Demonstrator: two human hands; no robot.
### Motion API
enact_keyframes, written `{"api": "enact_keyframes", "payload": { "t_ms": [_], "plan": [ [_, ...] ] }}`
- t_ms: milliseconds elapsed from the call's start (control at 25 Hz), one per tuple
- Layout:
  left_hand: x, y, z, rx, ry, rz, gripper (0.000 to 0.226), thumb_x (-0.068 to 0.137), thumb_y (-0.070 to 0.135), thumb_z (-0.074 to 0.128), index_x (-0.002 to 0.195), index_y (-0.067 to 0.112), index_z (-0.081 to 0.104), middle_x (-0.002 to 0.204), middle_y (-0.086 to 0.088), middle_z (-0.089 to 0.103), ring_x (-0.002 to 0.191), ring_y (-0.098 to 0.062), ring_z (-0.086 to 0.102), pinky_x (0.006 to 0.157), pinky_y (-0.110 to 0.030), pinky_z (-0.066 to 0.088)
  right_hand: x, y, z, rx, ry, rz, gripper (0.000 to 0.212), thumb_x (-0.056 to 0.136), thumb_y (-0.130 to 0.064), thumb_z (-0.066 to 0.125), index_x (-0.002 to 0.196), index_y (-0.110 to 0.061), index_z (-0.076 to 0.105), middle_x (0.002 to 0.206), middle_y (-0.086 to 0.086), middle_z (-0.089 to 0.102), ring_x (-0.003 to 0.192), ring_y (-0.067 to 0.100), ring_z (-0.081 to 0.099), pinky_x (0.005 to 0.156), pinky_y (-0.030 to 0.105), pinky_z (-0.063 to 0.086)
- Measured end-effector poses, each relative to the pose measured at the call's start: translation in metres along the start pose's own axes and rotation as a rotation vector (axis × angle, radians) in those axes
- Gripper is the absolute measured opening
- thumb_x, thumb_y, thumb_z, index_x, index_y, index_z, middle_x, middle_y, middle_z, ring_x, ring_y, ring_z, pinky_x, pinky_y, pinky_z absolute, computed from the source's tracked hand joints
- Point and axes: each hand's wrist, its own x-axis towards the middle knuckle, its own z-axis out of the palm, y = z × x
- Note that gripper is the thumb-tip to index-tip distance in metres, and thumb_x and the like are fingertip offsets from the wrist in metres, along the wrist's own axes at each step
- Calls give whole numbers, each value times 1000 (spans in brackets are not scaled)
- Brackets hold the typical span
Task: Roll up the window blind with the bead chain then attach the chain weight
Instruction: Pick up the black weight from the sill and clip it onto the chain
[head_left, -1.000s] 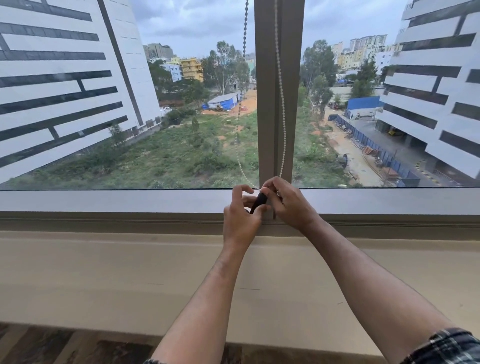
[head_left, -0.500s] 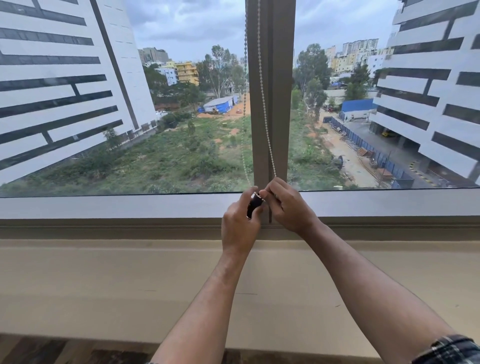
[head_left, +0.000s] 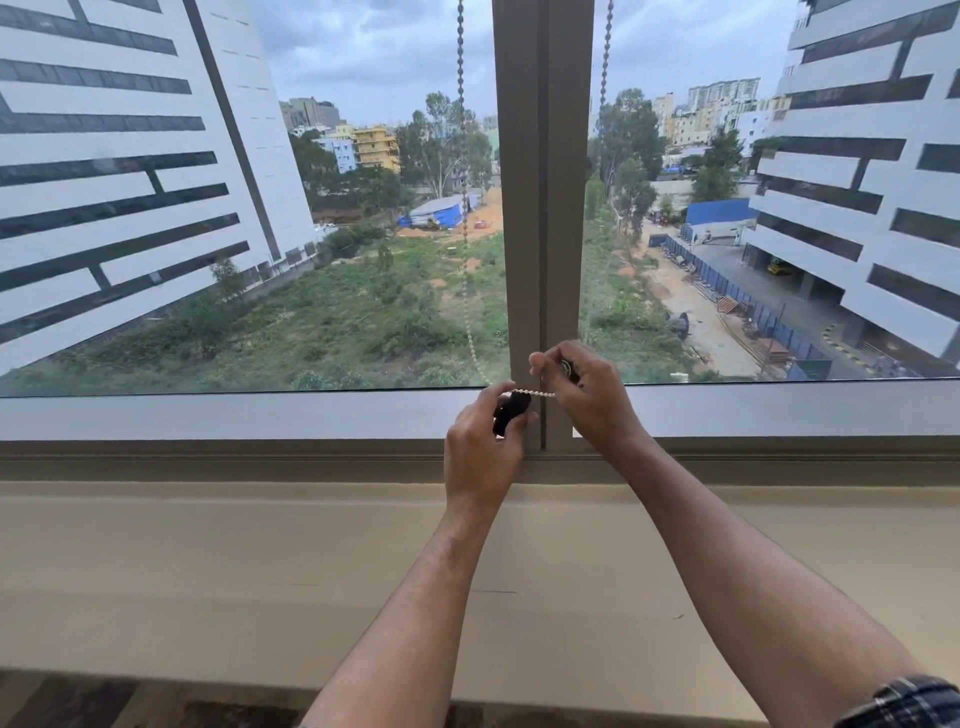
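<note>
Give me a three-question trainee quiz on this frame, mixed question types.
1. True or false: the blind covers the window glass.
2. Which hand holds the black chain weight? A) left hand B) right hand
3. Fill in: the bead chain stretches between both ____.

Key: 1 false, the glass shows uncovered; 2 A, its fingers wrap the weight; 3 hands.

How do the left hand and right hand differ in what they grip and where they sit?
The left hand sits lower, closed on the black chain weight; the right hand sits higher, pinching the bead chain and a small dark piece. Left is beside the window mullion; right overlaps it. The chain links both.
</note>
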Motion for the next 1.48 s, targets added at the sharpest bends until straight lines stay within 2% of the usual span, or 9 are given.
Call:
{"api": "enact_keyframes", "payload": {
  "t_ms": [240, 440, 600, 680, 840, 1000, 1240, 1360, 1480],
  "plan": [
    [2, -1, 3, 0, -16, -8, 37, 87, 19, 85, 120, 19, 68, 99, -1, 80, 89, -18, 75, 77, -40, 63, 21, -11, -10, 245, -172, 212, 33, 96, -26, 42, 91, -19, 74, 74, -8, 56, 62, -1, 48, 65, 24, 36],
    [4, 0, 3, -10, -12, -32, 37, 87, 20, 85, 120, 19, 68, 98, -1, 80, 89, -18, 75, 77, -38, 61, 25, -9, -12, 108, -276, 164, 13, 102, -24, 61, 111, -28, 68, 94, 11, 71, 84, 15, 66, 83, 41, 59],
    [6, 1, 2, -35, 8, -41, 36, 86, 19, 85, 118, 22, 68, 98, 3, 80, 88, -14, 74, 75, -25, 57, 20, 0, -12, 154, -149, 102, 32, 77, -30, 92, 98, -16, 73, 74, 1, 70, 63, 1, 62, 62, 19, 53],
    [8, 2, 1, -45, 13, -53, 35, 86, 18, 85, 116, 22, 69, 97, 4, 80, 87, -14, 74, 74, -26, 56, 20, 3, -12, 115, -159, 58, 33, 70, -35, 95, 93, -18, 79, 69, 4, 68, 59, 4, 55, 60, 21, 45],
    [10, 4, 3, -67, 21, -70, 33, 86, 14, 83, 115, 22, 69, 95, 3, 80, 84, -17, 74, 74, -34, 58, 22, 7, -10, 34, -287, -9, 31, 75, -29, 93, 103, -22, 84, 91, 5, 73, 76, 21, 65, 70, 33, 50],
    [9, 3, 6, -65, 29, -78, 34, 87, 10, 82, 118, 19, 69, 96, 0, 81, 85, -20, 75, 75, -37, 60, 23, 9, -12, -13, -375, -17, 38, 79, -19, 90, 115, -22, 80, 98, -8, 71, 92, 15, 72, 85, 22, 56],
    [7, 1, 8, -61, 32, -87, 31, 89, 14, 81, 117, 18, 70, 96, -1, 81, 86, -21, 76, 72, -35, 59, 23, 7, -13, 141, -333, 17, 36, 64, -12, 97, 93, -17, 76, 81, 8, 80, 82, 36, 76, 83, 53, 62],
    [8, 2, 8, -65, 38, -91, 32, 88, 14, 82, 117, 19, 69, 96, 1, 81, 87, -18, 75, 71, -30, 55, 26, 8, -14, 118, -331, 7, 36, 65, -13, 96, 97, -20, 82, 83, -2, 78, 85, 33, 77, 86, 50, 63],
    [6, 2, 7, -67, 36, -97, 34, 86, 14, 83, 116, 22, 68, 95, 3, 80, 85, -16, 73, 71, -27, 54, 27, 8, -14, 81, -358, -41, 32, 73, -14, 93, 103, -18, 83, 89, -8, 77, 86, 15, 76, 82, 27, 59]
  ]
}}
